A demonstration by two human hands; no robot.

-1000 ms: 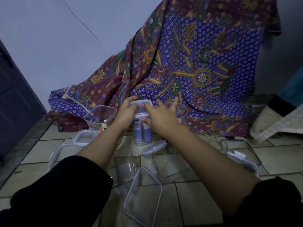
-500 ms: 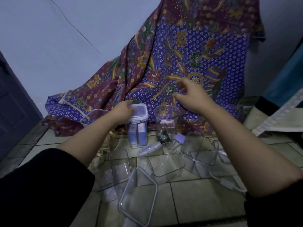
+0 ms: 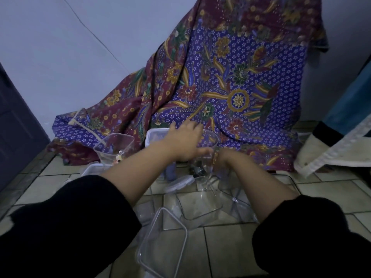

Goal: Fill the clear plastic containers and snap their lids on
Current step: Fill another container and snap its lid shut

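While the left hand (image 3: 185,140) reaches across with spread fingers over the tall clear container (image 3: 206,149), the right hand (image 3: 220,157) sits behind that container, its grip impossible to tell. One lidded container (image 3: 155,137) stands just left; another open container (image 3: 113,147) stands farther left on the tiled floor (image 3: 230,247).

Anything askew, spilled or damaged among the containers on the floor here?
No spill or damage shows. The clear plastic containers lie jumbled on the tiled floor, several tipped over, and a loose white-rimmed lid rests slanted between them. The left hand reaches across a tall clear container.
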